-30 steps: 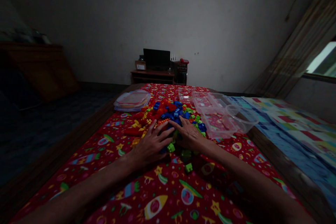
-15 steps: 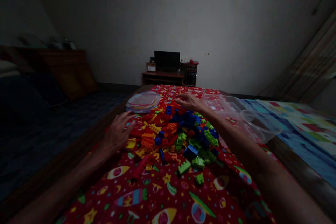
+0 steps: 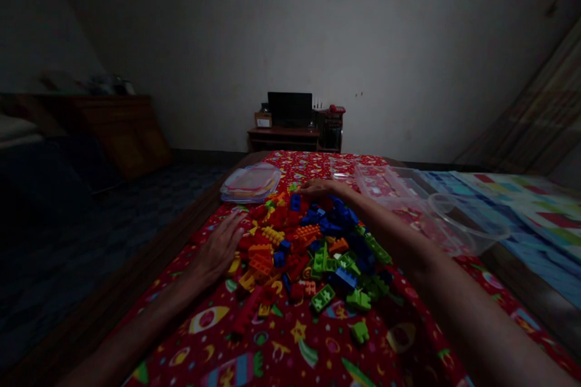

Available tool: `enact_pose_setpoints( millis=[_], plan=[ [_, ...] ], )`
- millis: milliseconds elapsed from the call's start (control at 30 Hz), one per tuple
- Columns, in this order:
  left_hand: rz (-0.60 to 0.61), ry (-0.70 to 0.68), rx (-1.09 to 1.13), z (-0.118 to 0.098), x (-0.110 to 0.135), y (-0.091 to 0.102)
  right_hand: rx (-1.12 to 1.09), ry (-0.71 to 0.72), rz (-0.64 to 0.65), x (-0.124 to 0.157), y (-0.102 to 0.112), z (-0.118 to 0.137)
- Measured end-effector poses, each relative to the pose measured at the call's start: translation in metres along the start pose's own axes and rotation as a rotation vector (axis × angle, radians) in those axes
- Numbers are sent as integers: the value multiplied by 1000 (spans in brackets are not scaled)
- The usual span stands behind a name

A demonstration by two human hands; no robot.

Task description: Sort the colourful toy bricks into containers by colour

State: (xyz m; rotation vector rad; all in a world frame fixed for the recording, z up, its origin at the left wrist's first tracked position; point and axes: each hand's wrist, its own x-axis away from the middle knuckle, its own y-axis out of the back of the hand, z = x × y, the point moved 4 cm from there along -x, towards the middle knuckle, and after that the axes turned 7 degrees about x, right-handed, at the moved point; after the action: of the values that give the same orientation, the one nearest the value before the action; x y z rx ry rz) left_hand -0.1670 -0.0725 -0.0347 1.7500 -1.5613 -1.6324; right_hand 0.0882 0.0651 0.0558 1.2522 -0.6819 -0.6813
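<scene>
A spread pile of toy building bricks [image 3: 306,233] in red, orange, yellow, blue and green lies on a red patterned cloth [image 3: 200,347]. Along the pile's left edge rests my left hand [image 3: 218,249], fingers stretched out flat, close beside yellow and orange bricks. My right hand [image 3: 320,188] reaches over the far side of the pile, held flat with its fingers pointing left, near a blue brick [image 3: 295,202]. Neither hand holds anything that I can see. A few green bricks [image 3: 360,331] lie apart at the near side.
Clear plastic lids [image 3: 252,182] are stacked at the far left of the cloth. Transparent containers [image 3: 467,217] stand on the right. Beyond the far end are a monitor [image 3: 289,109] and a low desk. A wooden cabinet [image 3: 120,133] stands at the left.
My right hand has lowered onto the far edge of the pile. My left hand has moved slightly right, against the bricks. The view has shifted a little.
</scene>
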Motion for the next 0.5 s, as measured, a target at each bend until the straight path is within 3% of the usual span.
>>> enact_pose_setpoints(
  millis=[67, 167, 267, 400, 500],
  plan=[
    [-44, -5, -21, 4, -3, 12, 6, 52, 63, 13, 0, 1],
    [-115, 26, -102, 26, -1, 25, -24, 135, 74, 35, 9, 5],
    [-105, 71, -156, 53, 7, 24, -74, 181, 43, 46, 23, 11],
    [-16, 79, -113, 70, 12, 16, -41, 99, -192, 22, 36, 19],
    [-64, 54, -114, 68, 11, 28, 30, 49, -272, -11, 29, 25]
  ],
)
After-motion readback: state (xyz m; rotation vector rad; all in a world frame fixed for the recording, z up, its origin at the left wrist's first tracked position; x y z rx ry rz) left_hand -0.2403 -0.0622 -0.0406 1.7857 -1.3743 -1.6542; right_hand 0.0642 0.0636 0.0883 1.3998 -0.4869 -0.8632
